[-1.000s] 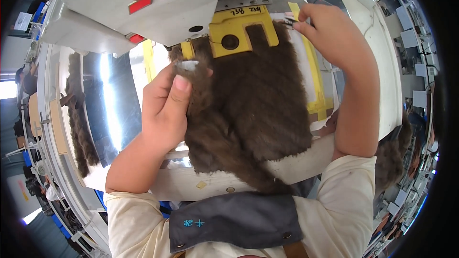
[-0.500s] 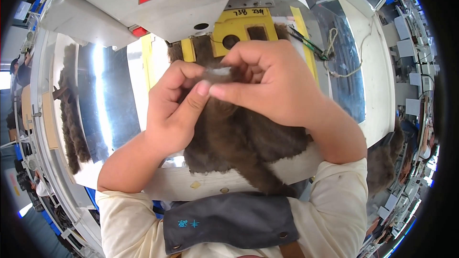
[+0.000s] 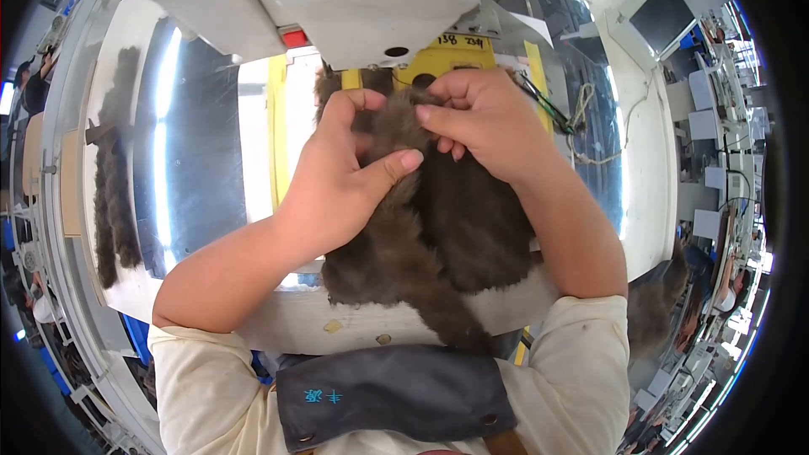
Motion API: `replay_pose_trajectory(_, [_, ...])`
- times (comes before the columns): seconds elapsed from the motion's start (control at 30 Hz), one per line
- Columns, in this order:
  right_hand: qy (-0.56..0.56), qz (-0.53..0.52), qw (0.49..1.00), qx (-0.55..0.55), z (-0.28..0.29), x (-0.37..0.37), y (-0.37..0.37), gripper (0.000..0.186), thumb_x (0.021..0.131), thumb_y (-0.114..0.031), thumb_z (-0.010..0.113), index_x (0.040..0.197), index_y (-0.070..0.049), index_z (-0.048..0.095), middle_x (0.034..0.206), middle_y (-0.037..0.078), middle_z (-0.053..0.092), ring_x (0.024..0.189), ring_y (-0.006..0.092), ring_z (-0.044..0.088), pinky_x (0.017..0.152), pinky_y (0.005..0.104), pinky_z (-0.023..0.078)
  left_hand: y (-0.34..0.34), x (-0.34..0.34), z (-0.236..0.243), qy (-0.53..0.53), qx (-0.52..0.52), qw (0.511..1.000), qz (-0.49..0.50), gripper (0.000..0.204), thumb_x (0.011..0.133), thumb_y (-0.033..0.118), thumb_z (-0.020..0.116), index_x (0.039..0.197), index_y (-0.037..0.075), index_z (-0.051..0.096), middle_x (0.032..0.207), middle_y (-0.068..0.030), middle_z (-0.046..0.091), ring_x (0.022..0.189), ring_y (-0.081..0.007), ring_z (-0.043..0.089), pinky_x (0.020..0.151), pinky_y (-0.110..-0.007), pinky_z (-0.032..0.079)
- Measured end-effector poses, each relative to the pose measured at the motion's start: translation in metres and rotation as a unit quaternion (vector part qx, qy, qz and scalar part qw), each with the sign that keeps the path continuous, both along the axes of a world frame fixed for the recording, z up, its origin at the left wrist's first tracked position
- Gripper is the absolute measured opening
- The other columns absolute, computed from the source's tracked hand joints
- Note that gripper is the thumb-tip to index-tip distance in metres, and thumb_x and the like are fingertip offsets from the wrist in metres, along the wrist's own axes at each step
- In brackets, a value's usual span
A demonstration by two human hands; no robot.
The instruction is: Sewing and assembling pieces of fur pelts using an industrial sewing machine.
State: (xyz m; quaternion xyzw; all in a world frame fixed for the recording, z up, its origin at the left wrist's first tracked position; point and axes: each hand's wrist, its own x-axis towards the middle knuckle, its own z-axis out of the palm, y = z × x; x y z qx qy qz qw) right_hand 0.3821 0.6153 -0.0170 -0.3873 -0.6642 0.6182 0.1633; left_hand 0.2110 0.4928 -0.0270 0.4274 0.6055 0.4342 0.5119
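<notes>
Both my hands are at a long brown fur strip (image 3: pixel 409 244) below the sewing machine head (image 3: pixel 337 8). My left hand (image 3: pixel 333 177) holds it from the left, the thumb laid across the fur and the forefinger curled at its upper end. On the other side my right hand (image 3: pixel 489 122) pinches the strip's top end between thumb and fingers. The strip's tail hangs over the table's front edge. Under it lies a wider dark fur piece (image 3: pixel 476 223). A yellow template plate (image 3: pixel 459 52) with cut-outs shows behind my hands, partly covered by them.
To the left, dark fur strips (image 3: pixel 115 194) lie on the table. A dark, slim hand tool (image 3: pixel 546 105) and a pale looped cord (image 3: pixel 581 114) are on the right. Farther right stand a monitor (image 3: pixel 661 21) and more brown fur (image 3: pixel 657 303).
The pale skin edge between my fingers has turned out of sight, and the fur side now shows. My left thumb has slid lower along the strip. The view has shifted.
</notes>
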Motion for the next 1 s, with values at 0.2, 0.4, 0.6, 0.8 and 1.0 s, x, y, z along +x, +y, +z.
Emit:
replay_pose_trajectory(0.2, [-0.092,0.064,0.984,0.137,-0.018,-0.028,0.03,0.02,0.086,-0.014,0.073,0.087,0.006,0.068,0.068,0.012,0.065,0.06,0.0193,0.063,0.056,0.035,0.049,-0.001,-0.017,-0.001,0.133,0.023,0.99,-0.045,0.033,0.098,0.007,0.065,0.131,0.007,0.058,0.089,-0.0108,0.063,0.072,-0.0173,0.058,0.07,-0.031,0.05])
replay_pose_trajectory(0.4, [-0.024,0.059,0.946,0.317,-0.035,-0.045,0.033,0.021,0.077,-0.012,0.072,0.094,0.001,0.069,0.082,0.019,0.07,0.076,0.0405,0.066,0.07,0.0447,0.053,0.002,-0.031,-0.015,0.426,0.249,0.861,-0.125,0.055,0.077,-0.005,0.067,0.131,0.006,0.066,0.111,-0.012,0.067,0.088,-0.029,0.062,0.08,-0.04,0.052])
replay_pose_trajectory(0.6, [-0.052,0.038,0.928,0.366,-0.03,-0.048,0.036,0.03,0.073,-0.014,0.074,0.101,-0.002,0.071,0.094,0.02,0.072,0.091,0.0421,0.067,0.079,0.0484,0.055,0.013,-0.04,-0.004,0.591,0.278,0.727,-0.211,0.058,0.072,0.008,0.075,0.129,0.007,0.067,0.127,-0.005,0.067,0.096,-0.022,0.061,0.08,-0.036,0.047])
replay_pose_trajectory(0.8, [-0.038,0.011,0.923,0.382,-0.03,-0.049,0.041,0.031,0.073,-0.019,0.077,0.099,-0.003,0.072,0.096,0.02,0.072,0.095,0.042,0.067,0.081,0.0486,0.054,0.023,-0.04,-0.003,0.627,0.257,0.698,-0.233,0.046,0.079,0.009,0.066,0.125,0.008,0.068,0.125,-0.005,0.07,0.096,-0.0205,0.062,0.078,-0.034,0.045])
replay_pose_trajectory(1.0, [-0.054,0.046,0.928,0.366,-0.026,-0.047,0.045,0.026,0.077,-0.021,0.074,0.097,-0.004,0.074,0.092,0.019,0.073,0.091,0.0411,0.068,0.079,0.0466,0.054,0.026,-0.04,-0.014,0.629,0.315,0.685,-0.189,0.026,0.079,0.012,0.066,0.104,0.007,0.071,0.117,-0.0073,0.072,0.084,-0.02,0.059,0.07,-0.035,0.043])
